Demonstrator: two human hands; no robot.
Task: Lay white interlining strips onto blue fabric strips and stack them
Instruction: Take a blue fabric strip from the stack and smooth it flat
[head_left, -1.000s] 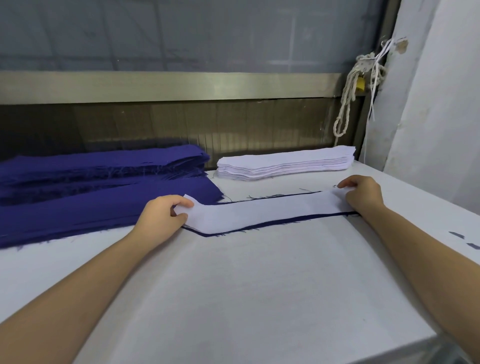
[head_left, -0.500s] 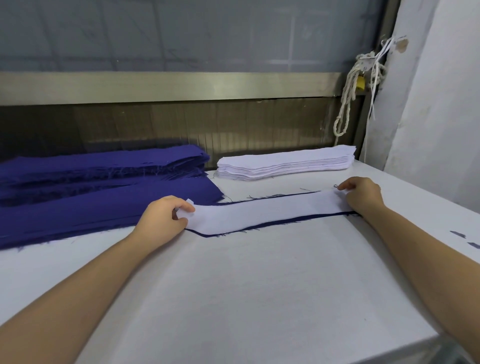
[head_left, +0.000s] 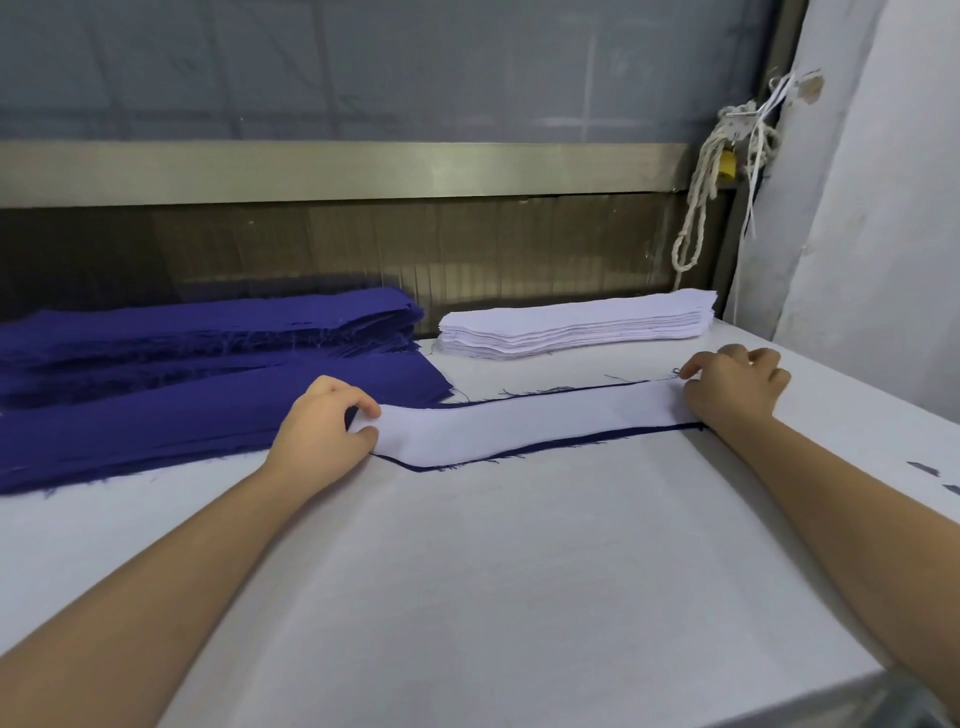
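A white interlining strip (head_left: 524, 423) lies on a blue fabric strip (head_left: 550, 446) across the middle of the white table (head_left: 509, 571); only thin blue edges show around it. My left hand (head_left: 322, 434) pinches the strip's left end between thumb and fingers. At the right end, my right hand (head_left: 732, 384) has curled fingers pinching the strip's far corner. A pile of blue strips (head_left: 197, 364) sits at the back left. A stack of white interlining strips (head_left: 576, 323) sits at the back, right of centre.
A metal rail and dark panel run along the table's back edge. A knotted white rope (head_left: 701, 192) hangs at the back right beside a white wall. Two small blue scraps (head_left: 930, 470) lie near the table's right edge.
The white strip's left end has been lowered flatter onto the blue strip. My right hand shifted slightly, its fingers now curled at the far corner.
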